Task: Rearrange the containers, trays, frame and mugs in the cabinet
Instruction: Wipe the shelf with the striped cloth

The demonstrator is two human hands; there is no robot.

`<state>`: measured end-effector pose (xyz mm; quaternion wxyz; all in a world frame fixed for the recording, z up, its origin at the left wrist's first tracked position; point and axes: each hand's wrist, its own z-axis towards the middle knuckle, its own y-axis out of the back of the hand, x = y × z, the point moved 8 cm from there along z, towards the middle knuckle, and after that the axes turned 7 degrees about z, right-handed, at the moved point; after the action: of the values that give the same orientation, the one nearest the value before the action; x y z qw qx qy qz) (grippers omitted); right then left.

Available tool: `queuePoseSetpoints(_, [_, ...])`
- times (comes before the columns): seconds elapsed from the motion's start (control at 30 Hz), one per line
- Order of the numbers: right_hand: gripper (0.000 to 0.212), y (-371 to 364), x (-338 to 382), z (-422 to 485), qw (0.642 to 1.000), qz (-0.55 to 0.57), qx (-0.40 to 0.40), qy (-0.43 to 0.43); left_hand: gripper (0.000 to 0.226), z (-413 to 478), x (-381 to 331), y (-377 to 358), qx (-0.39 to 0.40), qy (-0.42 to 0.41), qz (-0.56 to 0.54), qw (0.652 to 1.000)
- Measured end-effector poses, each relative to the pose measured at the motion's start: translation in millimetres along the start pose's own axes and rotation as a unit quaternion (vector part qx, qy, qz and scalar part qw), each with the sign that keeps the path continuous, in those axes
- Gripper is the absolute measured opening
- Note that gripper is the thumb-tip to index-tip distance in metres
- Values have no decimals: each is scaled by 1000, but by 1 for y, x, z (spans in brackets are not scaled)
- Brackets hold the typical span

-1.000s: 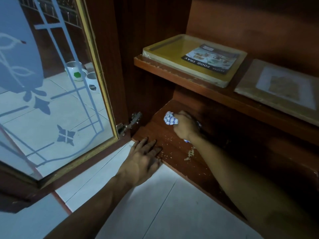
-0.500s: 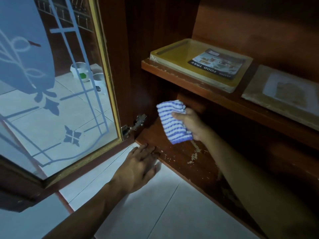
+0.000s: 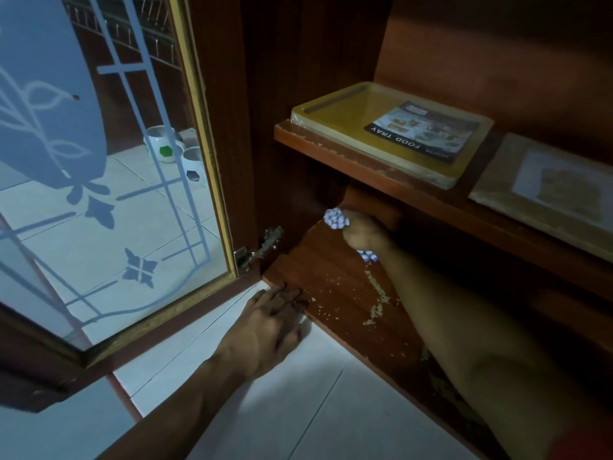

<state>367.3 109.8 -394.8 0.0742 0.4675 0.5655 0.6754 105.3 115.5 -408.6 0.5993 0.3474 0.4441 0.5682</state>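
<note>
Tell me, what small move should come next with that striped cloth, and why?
Probably drag the cloth forward along the bottom shelf. The right hand grips it bunched at the shelf's back, while pale crumbs lie nearer the front edge. The left hand rests flat at that edge, perhaps ready to catch them.

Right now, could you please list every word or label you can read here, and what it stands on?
"FOOD TRAY": on the dark label lying on the yellow tray, upside down from this view.
The word beside it and the label's small print: too blurred to read.
Frame and mugs: no readable text.
</note>
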Motion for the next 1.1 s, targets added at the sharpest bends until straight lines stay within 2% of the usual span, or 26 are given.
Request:
queuePoseSetpoints(0.1, [41, -19, 38, -37, 996, 30, 60, 57, 39, -2, 2, -3, 6, 10, 17, 1000])
queuePoseSetpoints(0.2, [41, -41, 60, -81, 982, 3, 158, 107, 38, -3, 3, -3, 8, 8, 12, 1000])
queuePoseSetpoints(0.23, [44, -45, 67, -96, 973, 24, 200, 109, 39, -4, 4, -6, 12, 5, 17, 1000])
queuePoseSetpoints(0.3, [50, -42, 67, -108, 962, 77, 238, 107, 41, -4, 5, -10, 30, 9, 21, 999])
queuePoseSetpoints(0.37, [52, -21, 54, -94, 966, 144, 186, 110, 40, -3, 7, -11, 36, 11, 18, 999])
queuePoseSetpoints(0.4, [51, -3, 43, -82, 974, 152, 123, 110, 39, -2, 6, -10, 40, 12, 16, 999])
queuePoseSetpoints(0.47, [48, 35, 18, -65, 988, 103, -15, 116, 37, 1, 6, -9, 38, 8, 14, 999])
queuePoseSetpoints(0.5, [46, 48, 6, -62, 990, 67, -60, 108, 37, 3, 6, -9, 41, 10, 12, 999])
queuePoseSetpoints(0.57, [41, 60, -25, -58, 994, 15, -86, 59, 39, 6, 5, -9, 52, 15, 11, 998])
queuePoseSetpoints(0.67, [39, 44, -61, -72, 997, -52, -30, -45, 39, 9, 6, -4, 53, 23, 15, 998])
queuePoseSetpoints(0.73, [42, 32, -58, -90, 996, -80, -23, -26, 40, 10, 8, -2, 51, 21, 20, 998])
queuePoseSetpoints(0.8, [44, 24, -44, -110, 998, -62, -20, 28, 41, 12, 8, -2, 59, 16, 22, 998])
queuePoseSetpoints(0.87, [48, 12, -27, -133, 997, 1, 30, 68, 45, 16, 10, -3, 60, 15, 24, 998])
queuePoseSetpoints(0.93, [52, -5, -13, -158, 982, 102, 138, 81, 47, 22, 10, -4, 60, 18, 25, 998])
queuePoseSetpoints(1.0, [36, -14, -11, -178, 959, 181, 218, 33, 50, 30, 11, -10, 75, 19, 24, 997])
queuePoseSetpoints(1.1, [13, 3, -15, -198, 927, 283, 243, -33, 58, 43, 12, -20, 100, 37, 4, 994])
